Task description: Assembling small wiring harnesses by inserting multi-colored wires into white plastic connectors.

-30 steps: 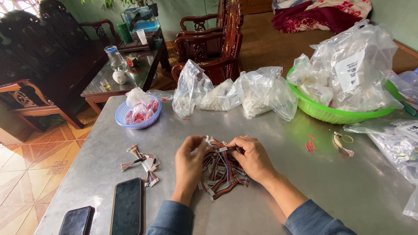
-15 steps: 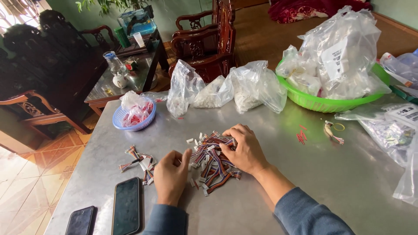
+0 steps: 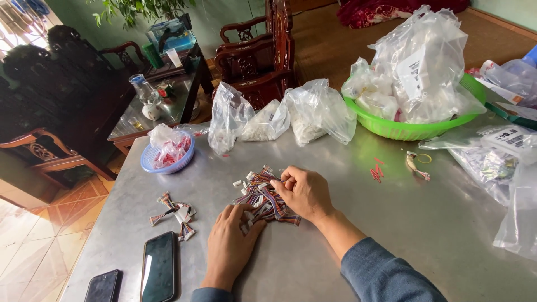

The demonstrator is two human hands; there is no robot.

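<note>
Centre of the frame: a loose heap of short multicoloured wire harnesses (image 3: 263, 198) with white plugs, spread flat on the grey metal desk (image 3: 358, 223) so single pieces can be picked out. Right hand (image 3: 305, 193) laid on the heap's right edge, fingertips pinched on one or two wires, apparently teasing them free of the tangle. Left hand (image 3: 229, 243) just below the heap, palm down, fingers curled onto its lower edge, seemingly pinning it in place; grasping nothing that shows.

Left of the heap, set apart: a small cluster of the same harnesses (image 3: 174, 212), likely already separated. Lower left: two dark phones (image 3: 159, 267), face up, out of the working area. Upper left: a blue basket (image 3: 166, 162) of red-and-white bits in plastic. Along the desk's far edge: three clear bags (image 3: 268, 120) of white parts; upper right, a green basin (image 3: 414, 126) piled with more bags, all within reach as stock.
</note>
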